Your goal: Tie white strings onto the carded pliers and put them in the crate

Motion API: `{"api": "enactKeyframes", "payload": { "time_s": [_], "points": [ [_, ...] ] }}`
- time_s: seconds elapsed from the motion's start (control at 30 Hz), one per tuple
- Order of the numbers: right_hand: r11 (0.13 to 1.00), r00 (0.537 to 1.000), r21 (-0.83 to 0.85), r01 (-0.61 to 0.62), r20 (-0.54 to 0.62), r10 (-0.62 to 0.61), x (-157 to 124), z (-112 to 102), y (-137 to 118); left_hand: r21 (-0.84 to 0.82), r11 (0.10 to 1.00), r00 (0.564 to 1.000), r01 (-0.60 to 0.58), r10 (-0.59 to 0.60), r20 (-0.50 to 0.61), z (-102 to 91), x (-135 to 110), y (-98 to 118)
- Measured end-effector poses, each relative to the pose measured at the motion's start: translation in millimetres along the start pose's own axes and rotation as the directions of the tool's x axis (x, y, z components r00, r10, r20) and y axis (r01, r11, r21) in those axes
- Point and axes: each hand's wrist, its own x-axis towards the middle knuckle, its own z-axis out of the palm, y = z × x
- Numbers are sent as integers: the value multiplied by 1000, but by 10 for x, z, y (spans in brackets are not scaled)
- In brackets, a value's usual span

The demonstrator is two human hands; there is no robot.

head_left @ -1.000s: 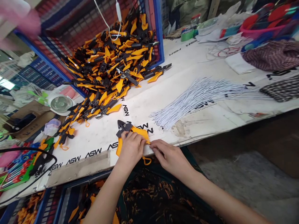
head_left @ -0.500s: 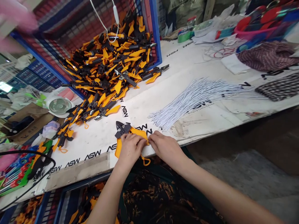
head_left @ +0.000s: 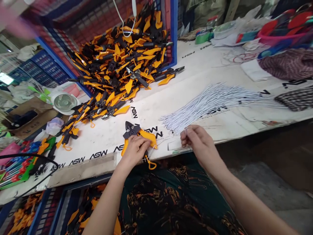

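Pliers with a dark head and orange handles lie near the table's front edge, jaws pointing away from me. My left hand is closed over their handles and presses them to the table. From the handle end an orange loop hangs over the edge. A thin white wire tie shows beside my left fingertips, and a faint line of it runs right. My right hand is held apart to the right, its thumb and fingers pinched, apparently on the wire's end. Just behind it lies a bundle of white wire ties.
A blue crate on its side spills many orange-and-black pliers onto the table. At left are a small fan and a green tray of tools. Checked cloths and a pink basket sit at right.
My right hand has moved away from the pliers' handle to the right, still pinched. My left hand stays on the pliers. The view has shifted slightly left.
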Motion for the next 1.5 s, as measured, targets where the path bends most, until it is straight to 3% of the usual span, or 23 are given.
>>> {"api": "enactKeyframes", "payload": {
  "time_s": [0.1, 0.17, 0.3, 0.37, 0.47, 0.7, 0.77, 0.83, 0.87, 0.9, 0.97, 1.03, 1.1, 1.17, 1.2, 1.27, 1.33, 1.37, 1.43, 1.5],
  "points": [
    [969, 959, -228, 98, 280, -31, -146, 223, -78, 125, 983, 975, -133, 152, -160, -19, -141, 109],
    [950, 906, -271, 157, 423, -29, -237, 341, -116, 262, 944, 959, -199, 242, -145, -44, -241, 201],
    [963, 872, -235, 132, 489, -1, -375, 456, -112, 375, 914, 961, -154, 226, -157, -61, -417, 311],
    [970, 867, -223, 94, 497, 30, -415, 465, -91, 332, 935, 955, -121, 201, -218, -46, -506, 332],
    [949, 854, -287, 128, 518, 41, -448, 460, -90, 237, 969, 958, -68, 130, -256, -19, -639, 368],
    [869, 789, -382, 316, 614, -18, -486, 452, -171, 236, 972, 982, -10, 54, -179, -33, -810, 413],
    [846, 764, -394, 359, 644, -24, -496, 438, -190, 103, 994, 985, 44, -26, -172, -46, -845, 416],
    [841, 741, -376, 389, 670, -43, -512, 424, -199, -183, 975, 977, 122, -151, -153, -37, -885, 433],
    [846, 737, -360, 393, 673, -56, -523, 420, -195, -374, 911, 963, 173, -236, -129, -19, -904, 449],
    [856, 745, -346, 385, 664, -66, -537, 421, -181, -568, 793, 943, 220, -323, -86, 7, -919, 470],
    [895, 800, -317, 315, 595, -70, -574, 440, -127, -856, 440, 891, 270, -451, 50, 83, -937, 521],
    [943, 858, -270, 193, 513, -28, -623, 476, -50, -962, 128, 852, 241, -503, 146, 173, -938, 573],
    [972, 873, -218, 85, 486, 33, -672, 514, 12, -984, -2, 830, 177, -538, 150, 251, -936, 610],
    [979, 859, -200, 41, 508, 68, -708, 536, 29, -989, 63, 812, 133, -579, 72, 298, -942, 619],
    [979, 851, -202, 39, 520, 73, -717, 539, 18, -977, 175, 809, 124, -588, -3, 305, -950, 611],
    [979, 840, -203, 28, 536, 87, -717, 532, -28, -845, 526, 822, 95, -520, -231, 287, -968, 577],
    [981, 817, -187, -53, 556, 151, -698, 516, -79, -496, 868, 846, -2, -263, -464, 236, -977, 525],
    [977, 794, -170, -125, 574, 202, -686, 507, -96, -279, 958, 845, -69, -93, -527, 205, -976, 496],
    [950, 737, -124, -288, 605, 303, -663, 496, -110, 77, 981, 823, -177, 191, -534, 147, -962, 437],
    [908, 693, -89, -409, 617, 373, -645, 492, -101, 252, 939, 823, -232, 328, -463, 106, -940, 383]
  ]
}}
